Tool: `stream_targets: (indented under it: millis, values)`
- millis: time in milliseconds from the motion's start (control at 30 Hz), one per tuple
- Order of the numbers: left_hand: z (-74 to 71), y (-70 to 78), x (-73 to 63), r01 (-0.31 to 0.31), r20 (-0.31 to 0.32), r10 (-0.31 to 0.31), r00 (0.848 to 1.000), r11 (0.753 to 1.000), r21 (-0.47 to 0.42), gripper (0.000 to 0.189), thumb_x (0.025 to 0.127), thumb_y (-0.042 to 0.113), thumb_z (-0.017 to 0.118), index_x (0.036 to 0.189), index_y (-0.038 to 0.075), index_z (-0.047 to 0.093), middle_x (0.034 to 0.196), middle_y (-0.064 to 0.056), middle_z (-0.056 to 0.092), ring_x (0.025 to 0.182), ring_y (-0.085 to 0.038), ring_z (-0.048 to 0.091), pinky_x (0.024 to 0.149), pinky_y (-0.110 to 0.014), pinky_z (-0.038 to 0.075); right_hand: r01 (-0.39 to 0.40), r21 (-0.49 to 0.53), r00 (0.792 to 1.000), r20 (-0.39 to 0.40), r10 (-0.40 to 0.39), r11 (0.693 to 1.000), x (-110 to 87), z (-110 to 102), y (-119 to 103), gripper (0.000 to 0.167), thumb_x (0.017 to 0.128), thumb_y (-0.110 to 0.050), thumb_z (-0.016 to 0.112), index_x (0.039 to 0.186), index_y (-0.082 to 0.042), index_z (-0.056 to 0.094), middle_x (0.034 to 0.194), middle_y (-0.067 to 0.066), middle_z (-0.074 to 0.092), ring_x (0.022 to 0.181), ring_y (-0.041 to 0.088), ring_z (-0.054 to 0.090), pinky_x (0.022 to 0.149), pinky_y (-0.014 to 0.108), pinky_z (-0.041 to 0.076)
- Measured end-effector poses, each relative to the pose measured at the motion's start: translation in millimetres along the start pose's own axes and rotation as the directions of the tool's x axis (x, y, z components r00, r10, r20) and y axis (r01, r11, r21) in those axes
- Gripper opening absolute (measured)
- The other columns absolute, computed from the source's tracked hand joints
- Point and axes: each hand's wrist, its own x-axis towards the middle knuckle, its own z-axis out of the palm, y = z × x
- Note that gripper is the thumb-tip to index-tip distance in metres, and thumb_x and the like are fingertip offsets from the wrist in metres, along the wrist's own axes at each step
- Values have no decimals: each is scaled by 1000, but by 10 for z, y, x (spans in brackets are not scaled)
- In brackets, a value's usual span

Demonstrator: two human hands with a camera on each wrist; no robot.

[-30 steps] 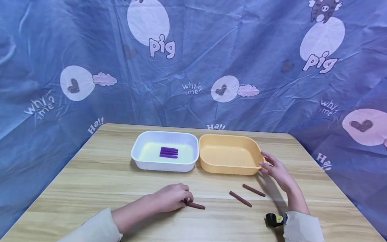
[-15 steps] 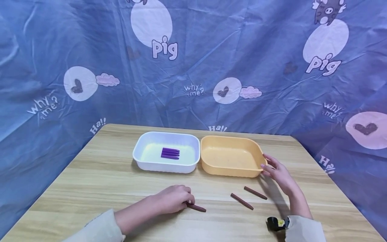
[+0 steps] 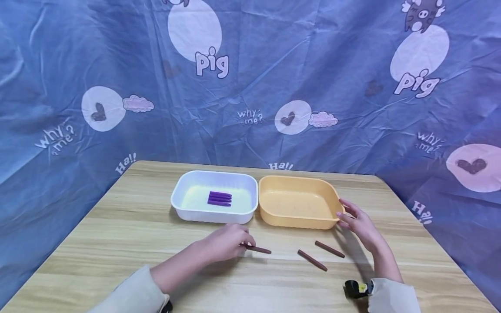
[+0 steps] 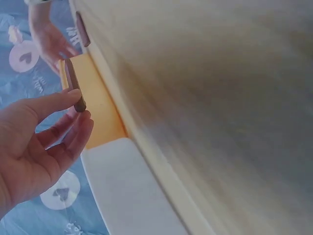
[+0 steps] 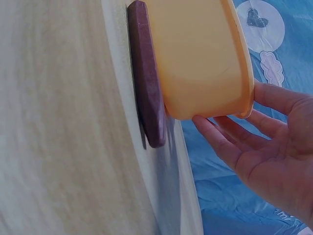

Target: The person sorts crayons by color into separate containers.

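My left hand (image 3: 228, 241) pinches one end of a brown crayon (image 3: 259, 249) between thumb and fingertips. In the left wrist view that crayon (image 4: 73, 81) sticks out from the fingers, held above the table. At the right end of a light-orange plastic bin (image 3: 297, 221), my right hand (image 3: 362, 226) holds the rim, thumb and fingers on either side of the corner. Two more brown crayons lie on the wood in front of this bin, one nearer (image 3: 312, 260) and one farther (image 3: 330, 249). The bin's inside shows no crayons.
A white plastic bin (image 3: 215, 216) stands right beside the orange one, on its left, with several purple crayons (image 3: 220, 198) lined up on its floor. A black wrist device (image 3: 356, 288) sits at the right sleeve. Blue printed cloth (image 3: 235, 143) hangs behind the wooden table (image 3: 125, 234).
The left hand has risen from the table and moved slightly forward, taking the brown crayon with it. The right hand keeps its place at the orange bin.
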Motion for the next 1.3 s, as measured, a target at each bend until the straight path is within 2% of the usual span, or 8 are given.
stream_targets:
  millis: [200,467,800,967,1133,1300]
  values:
    - [-35,-4,94,31,-25,-32,999,999,-39,22,75,4,71,93,16,74,76,9,57,66,-3,49,58,-13,42,-2,8,1000,-8,2,1000,-10,-3,-4,64,95,-16,50,143,8,13,139,37,17,102,12,54,88,28,48]
    - [-59,5,181,68,-37,-70,997,997,-35,21,77,5,71,95,16,73,78,8,58,68,-3,50,59,-14,44,-5,21,1000,-24,5,1000,-29,8,-15,63,95,-13,50,143,8,14,139,37,18,98,6,54,88,28,48]
    - [-127,30,357,56,-104,-58,993,998,-15,20,78,4,68,94,15,74,76,6,59,67,-6,51,57,-16,44,-9,37,1000,-30,11,999,-4,11,-21,63,95,-12,50,143,8,14,138,36,19,102,10,53,88,28,48]
    - [-176,29,461,46,-138,-43,990,999,18,21,77,2,67,92,15,74,77,4,60,68,-8,53,58,-18,45,-11,52,1000,-27,12,999,1,36,-26,63,95,-10,50,142,9,13,138,38,19,98,6,54,87,27,49]
    - [-197,-3,550,68,-136,-64,989,997,25,20,79,4,67,94,14,74,75,4,59,66,-9,51,56,-19,43,-14,55,999,-28,15,998,3,52,-27,63,95,-9,50,142,9,13,138,37,18,96,3,54,86,26,49]
    - [-227,-28,639,77,-125,-73,989,997,27,21,80,3,67,97,14,74,78,3,61,69,-10,53,60,-20,46,-10,52,999,-31,11,999,7,46,-30,63,94,-9,50,142,10,13,138,38,19,95,3,54,85,26,50]
